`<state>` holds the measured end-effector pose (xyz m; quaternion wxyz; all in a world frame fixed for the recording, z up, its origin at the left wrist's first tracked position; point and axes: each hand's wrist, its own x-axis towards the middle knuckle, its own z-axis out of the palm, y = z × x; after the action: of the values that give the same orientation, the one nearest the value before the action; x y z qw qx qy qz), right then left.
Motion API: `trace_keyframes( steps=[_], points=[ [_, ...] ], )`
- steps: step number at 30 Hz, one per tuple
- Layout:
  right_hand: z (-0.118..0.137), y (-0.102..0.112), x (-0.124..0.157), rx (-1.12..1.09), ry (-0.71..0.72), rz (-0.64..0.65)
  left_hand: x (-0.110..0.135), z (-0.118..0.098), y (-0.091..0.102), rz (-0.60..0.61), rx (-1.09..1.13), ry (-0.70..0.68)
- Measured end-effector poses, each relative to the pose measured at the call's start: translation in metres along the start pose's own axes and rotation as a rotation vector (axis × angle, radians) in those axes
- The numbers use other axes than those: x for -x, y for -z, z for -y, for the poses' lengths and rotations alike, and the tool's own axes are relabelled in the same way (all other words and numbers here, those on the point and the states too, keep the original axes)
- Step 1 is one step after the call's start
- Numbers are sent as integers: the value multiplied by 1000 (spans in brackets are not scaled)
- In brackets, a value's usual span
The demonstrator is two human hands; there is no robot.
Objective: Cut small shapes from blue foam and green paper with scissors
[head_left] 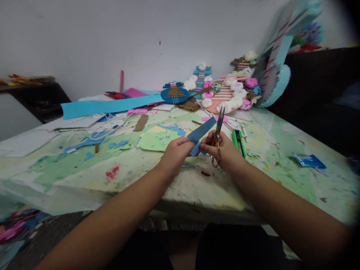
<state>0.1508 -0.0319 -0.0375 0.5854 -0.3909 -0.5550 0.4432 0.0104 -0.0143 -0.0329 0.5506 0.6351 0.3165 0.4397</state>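
My left hand is closed on a strip of blue paper, which slants up to the right above the table. In my right hand is a pair of scissors, blades pointing up and handles hanging by the palm. The fingertips of that same hand also pinch the small lower end of the blue paper, beside my left thumb. Whether this lower end is folded or a separate piece, I cannot tell. Just right of my right hand lies a green box cutter.
Green paper sheets and blue scraps lie left of my hands. Behind stand paper-covered craft pieces, among them a blue oval one and a long light-blue strip. A blue packet is at the right. The table's front edge runs below my forearms.
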Motion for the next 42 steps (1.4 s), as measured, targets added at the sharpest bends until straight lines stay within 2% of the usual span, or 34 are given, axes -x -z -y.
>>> trace_keyframes(
  steps=[5, 12, 19, 22, 24, 26, 29, 32, 35, 38, 42],
  points=[
    [-1, 1, -1, -41, 11, -48, -1, -1, -3, 10, -9, 2],
    [2, 0, 1, -182, -47, -77, -1, -3, -7, 1, 87, 149],
    [5, -4, 4, -203, -82, -41, -2, -4, -8, -26, 5, 54],
    [10, -1, 4, -177, -162, -21, -3, -3, -7, -62, 32, 39],
    [14, 4, 5, -172, -259, 34, -5, -2, -4, -117, 104, 40],
    [18, 12, 7, -175, -324, 146, -7, -3, 0, -185, 200, 45],
    [22, 22, 13, -149, -314, 344, -11, -5, 8, -249, 314, 37],
    [24, 25, 18, -54, -288, 502, -11, -7, 13, -248, 358, 7],
    [26, 23, 20, 85, -342, 627, -9, -8, 15, -214, 366, -10],
    [25, 21, 20, 123, -363, 670, -7, -9, 15, -200, 371, -18],
    [22, 22, 20, 53, -359, 666, -7, -9, 15, -194, 363, -28]
  ],
)
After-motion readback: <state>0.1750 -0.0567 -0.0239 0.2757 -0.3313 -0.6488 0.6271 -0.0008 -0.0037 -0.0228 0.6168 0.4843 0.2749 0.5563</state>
